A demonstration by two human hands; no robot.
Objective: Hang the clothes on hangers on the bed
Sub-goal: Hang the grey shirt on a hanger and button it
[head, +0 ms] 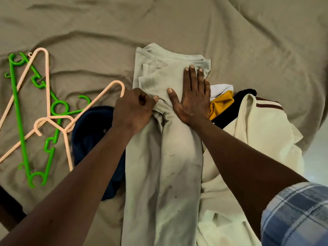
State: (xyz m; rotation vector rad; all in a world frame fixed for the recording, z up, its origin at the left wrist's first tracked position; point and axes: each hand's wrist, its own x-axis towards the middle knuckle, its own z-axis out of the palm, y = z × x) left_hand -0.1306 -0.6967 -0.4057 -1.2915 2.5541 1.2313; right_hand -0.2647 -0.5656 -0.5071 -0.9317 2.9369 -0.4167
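Observation:
A pale grey-green garment [165, 157] lies lengthwise on the bed, its folded upper part [159, 68] toward the far side. My right hand [192, 96] presses flat on it with straight fingers. My left hand [134, 108] is curled and pinches the cloth at the garment's left edge, next to the end of a peach hanger [106, 96]. Whether the fingers also hold the hanger I cannot tell. A second peach hanger [35, 64] and a green hanger [17, 110] lie in a tangle at the left.
A dark navy garment [90, 134] sits under my left forearm. A cream garment with maroon stripes [262, 132], a yellow piece [221, 103], a black one and a white one are heaped at the right. The tan bedsheet [195, 23] stretches beyond.

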